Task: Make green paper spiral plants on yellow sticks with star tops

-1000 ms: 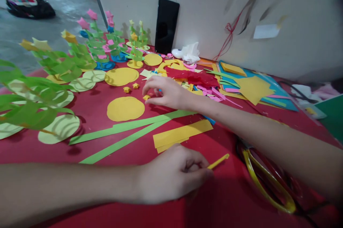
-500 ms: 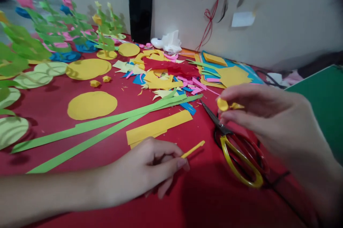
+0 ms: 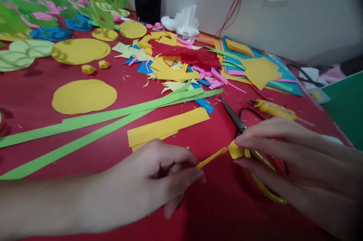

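Brought a yellow paper star (image 3: 236, 151) down since the earlier frame with the right hand (image 3: 297, 161), just beside the tip of a rolled yellow paper stick (image 3: 212, 158), perhaps touching. Pinching it between thumb and fingertips, presumably for a precise hold. Gripping the stick back from its end in the left hand (image 3: 161, 173), apparently to bare the tip. Beyond, scissors (image 3: 236, 120) and glue gun (image 3: 275, 109), likely within reach; toward the tabletop's (image 3: 130, 91) far edge, paper scraps (image 3: 170, 71), perhaps for working room.
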`<state>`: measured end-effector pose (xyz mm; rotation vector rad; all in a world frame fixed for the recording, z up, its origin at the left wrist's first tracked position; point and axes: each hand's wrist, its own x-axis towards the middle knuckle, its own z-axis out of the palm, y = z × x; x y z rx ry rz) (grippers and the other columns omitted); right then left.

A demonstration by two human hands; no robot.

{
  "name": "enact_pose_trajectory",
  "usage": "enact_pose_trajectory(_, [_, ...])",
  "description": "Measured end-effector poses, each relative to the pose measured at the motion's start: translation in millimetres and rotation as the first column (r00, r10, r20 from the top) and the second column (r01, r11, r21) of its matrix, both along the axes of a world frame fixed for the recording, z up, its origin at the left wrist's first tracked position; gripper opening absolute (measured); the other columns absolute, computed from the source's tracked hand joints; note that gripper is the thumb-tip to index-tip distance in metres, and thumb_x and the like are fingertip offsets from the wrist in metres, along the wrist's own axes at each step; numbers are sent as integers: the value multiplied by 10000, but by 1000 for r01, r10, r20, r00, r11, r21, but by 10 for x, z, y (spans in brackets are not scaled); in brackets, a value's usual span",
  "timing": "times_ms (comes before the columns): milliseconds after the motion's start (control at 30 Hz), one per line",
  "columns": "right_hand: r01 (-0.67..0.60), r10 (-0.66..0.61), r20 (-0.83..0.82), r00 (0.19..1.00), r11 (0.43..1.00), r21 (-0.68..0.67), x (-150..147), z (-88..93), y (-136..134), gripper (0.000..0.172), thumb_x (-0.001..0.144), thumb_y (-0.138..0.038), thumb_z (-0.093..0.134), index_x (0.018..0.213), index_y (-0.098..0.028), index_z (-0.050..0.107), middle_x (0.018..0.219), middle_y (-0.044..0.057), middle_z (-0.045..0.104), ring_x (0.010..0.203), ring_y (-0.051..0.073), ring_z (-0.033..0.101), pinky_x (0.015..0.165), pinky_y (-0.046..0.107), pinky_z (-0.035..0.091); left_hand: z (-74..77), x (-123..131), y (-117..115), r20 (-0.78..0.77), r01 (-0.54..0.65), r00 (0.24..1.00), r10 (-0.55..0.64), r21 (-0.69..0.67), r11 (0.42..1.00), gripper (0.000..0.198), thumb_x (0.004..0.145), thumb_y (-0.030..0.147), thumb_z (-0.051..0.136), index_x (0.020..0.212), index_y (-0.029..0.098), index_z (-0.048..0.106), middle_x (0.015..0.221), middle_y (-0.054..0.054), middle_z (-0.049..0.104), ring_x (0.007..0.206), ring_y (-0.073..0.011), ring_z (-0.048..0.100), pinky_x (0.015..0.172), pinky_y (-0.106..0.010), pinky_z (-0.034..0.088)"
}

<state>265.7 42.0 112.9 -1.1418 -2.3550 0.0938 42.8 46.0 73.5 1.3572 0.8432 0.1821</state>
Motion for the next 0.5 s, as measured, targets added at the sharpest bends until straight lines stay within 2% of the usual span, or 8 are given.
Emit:
enact_pose_trajectory(200, [-21, 21, 0, 1000, 997, -79, 13, -68, -34, 184, 739, -210, 616, 904, -289, 629, 842, -5, 618, 827, 125, 577, 785, 202, 488, 9, 23, 6, 23, -55, 998, 54, 49, 997, 312, 847, 391, 429, 744, 161, 613, 510, 28, 565, 427, -46, 488, 385, -87, 358])
enact_pose_trajectory(400, [-25, 29, 45, 999, 994, -103, 45, -76, -68, 297, 727, -205, 624, 991, -334, 585, 916, -22, 600, 890, 137, 558, 795, 258, 479, 7, 22, -12, 48, -87, 995, 83, 83, 993, 232, 834, 315, 472, 750, 170, 632, 491, 50, 559, 406, -33, 475, 377, -69, 357])
enact_pose_trajectory(500, [-52, 59, 68, 996, 993, -102, 38, -84, -52, 295, 741, -208, 613, 1006, -331, 571, 933, -21, 598, 897, 138, 546, 799, 266, 470, 9, 27, -19, 48, -86, 995, 82, 90, 992, 223, 833, 297, 477, 746, 165, 633, 478, 51, 552, 392, -31, 462, 364, -67, 348])
